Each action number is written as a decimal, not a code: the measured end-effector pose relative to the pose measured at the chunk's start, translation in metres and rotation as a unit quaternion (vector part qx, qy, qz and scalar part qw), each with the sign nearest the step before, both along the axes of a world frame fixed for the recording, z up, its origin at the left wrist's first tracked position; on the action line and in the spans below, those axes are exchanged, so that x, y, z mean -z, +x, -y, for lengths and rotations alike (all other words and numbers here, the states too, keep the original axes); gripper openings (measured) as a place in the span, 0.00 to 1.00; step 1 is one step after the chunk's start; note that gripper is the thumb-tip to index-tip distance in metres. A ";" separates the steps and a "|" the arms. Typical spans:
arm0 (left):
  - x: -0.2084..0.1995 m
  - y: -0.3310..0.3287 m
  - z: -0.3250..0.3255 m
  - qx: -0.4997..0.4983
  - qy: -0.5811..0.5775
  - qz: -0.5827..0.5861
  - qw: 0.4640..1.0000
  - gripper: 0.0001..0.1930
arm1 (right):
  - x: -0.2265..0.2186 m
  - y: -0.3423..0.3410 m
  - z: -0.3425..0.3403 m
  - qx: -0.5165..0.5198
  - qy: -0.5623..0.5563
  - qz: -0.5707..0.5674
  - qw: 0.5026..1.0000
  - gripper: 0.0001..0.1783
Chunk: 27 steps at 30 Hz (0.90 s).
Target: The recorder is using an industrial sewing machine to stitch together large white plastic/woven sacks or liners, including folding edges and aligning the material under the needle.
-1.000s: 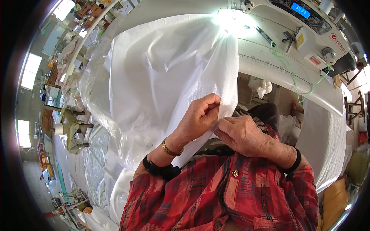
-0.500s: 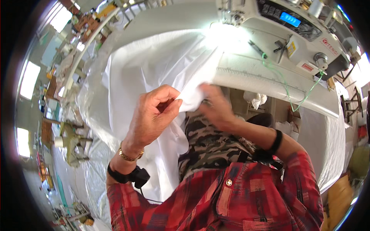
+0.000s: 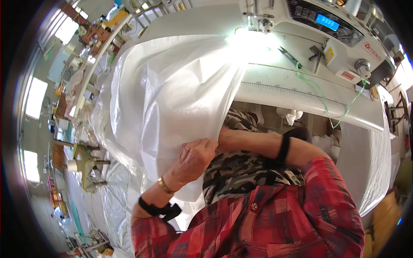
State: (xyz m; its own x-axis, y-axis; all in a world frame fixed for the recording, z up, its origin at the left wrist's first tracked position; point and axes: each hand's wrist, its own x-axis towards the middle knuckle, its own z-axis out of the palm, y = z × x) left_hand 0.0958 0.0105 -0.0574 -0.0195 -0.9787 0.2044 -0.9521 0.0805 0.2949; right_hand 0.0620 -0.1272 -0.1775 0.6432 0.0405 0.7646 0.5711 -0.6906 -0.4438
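Note:
A glossy white sheet of fabric (image 3: 172, 94) runs from the lit needle area of the sewing machine (image 3: 258, 26) down over the table's front edge towards my lap. My left hand (image 3: 195, 159) is closed on the sheet's right edge, knuckles up. Just beside it, my right hand (image 3: 225, 138) reaches in behind that edge. Only its back part near the wrist shows; the fabric and my left hand hide its fingers.
Thread snips (image 3: 289, 56) lie on the machine bed, right of the needle. Green thread (image 3: 316, 86) loops down past the table edge. A ruler strip (image 3: 292, 91) runs along the front. Clear plastic sheeting (image 3: 118, 185) hangs on the left.
Both hands have come lower, towards my lap. My right hand has passed behind the fabric edge. The sheet has turned over and spread out, showing a shinier face.

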 end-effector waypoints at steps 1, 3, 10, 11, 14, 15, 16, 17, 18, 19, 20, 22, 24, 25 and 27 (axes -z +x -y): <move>0.017 -0.004 -0.006 -0.043 -0.040 -0.017 0.998 0.05 | -0.002 -0.021 0.018 -0.066 -0.037 -0.209 0.975 0.16; 0.039 -0.011 -0.006 -0.085 -0.074 -0.059 0.992 0.04 | -0.051 -0.058 0.049 -0.073 -0.164 -0.513 0.839 0.14; 0.061 -0.028 -0.008 -0.258 -0.075 -0.383 0.884 0.08 | -0.121 -0.065 0.113 0.108 -0.243 -0.142 0.953 0.08; 0.061 -0.030 -0.009 -0.264 -0.077 -0.382 0.882 0.08 | -0.118 -0.062 0.121 0.089 -0.200 -0.155 0.963 0.07; 0.057 -0.038 -0.010 -0.285 -0.064 -0.424 0.858 0.11 | -0.111 -0.059 0.130 0.051 -0.148 -0.195 0.968 0.07; 0.052 -0.043 -0.011 -0.301 -0.072 -0.465 0.829 0.12 | -0.111 -0.058 0.131 0.038 -0.139 -0.223 0.964 0.06; 0.048 -0.046 -0.010 -0.315 -0.080 -0.506 0.799 0.13 | -0.110 -0.059 0.133 0.036 -0.140 -0.221 0.964 0.06; 0.041 -0.048 -0.010 -0.316 -0.082 -0.505 0.799 0.13 | -0.110 -0.061 0.134 0.044 -0.115 -0.242 0.962 0.07; 0.035 -0.051 -0.010 -0.326 -0.067 -0.519 0.787 0.14 | -0.110 -0.061 0.135 0.054 -0.090 -0.262 0.959 0.07; 0.032 -0.053 -0.011 -0.337 -0.050 -0.532 0.775 0.15 | -0.111 -0.061 0.136 0.052 -0.089 -0.262 0.959 0.07; 0.033 -0.054 -0.011 -0.338 -0.049 -0.532 0.775 0.15 | -0.112 -0.061 0.136 0.042 -0.096 -0.262 0.959 0.07; 0.036 -0.054 -0.010 -0.241 -0.143 -0.498 0.821 0.18 | -0.113 -0.061 0.138 0.032 -0.101 -0.262 0.959 0.08; 0.028 -0.056 -0.005 -0.245 -0.148 -0.432 0.855 0.19 | -0.114 -0.063 0.141 -0.009 -0.104 -0.244 0.964 0.08; 0.026 -0.057 -0.002 -0.247 -0.153 -0.364 0.885 0.19 | -0.113 -0.064 0.142 -0.008 -0.104 -0.245 0.964 0.08; 0.030 -0.057 0.003 -0.275 -0.148 -0.336 0.889 0.20 | -0.110 -0.065 0.143 -0.024 -0.130 -0.209 0.969 0.09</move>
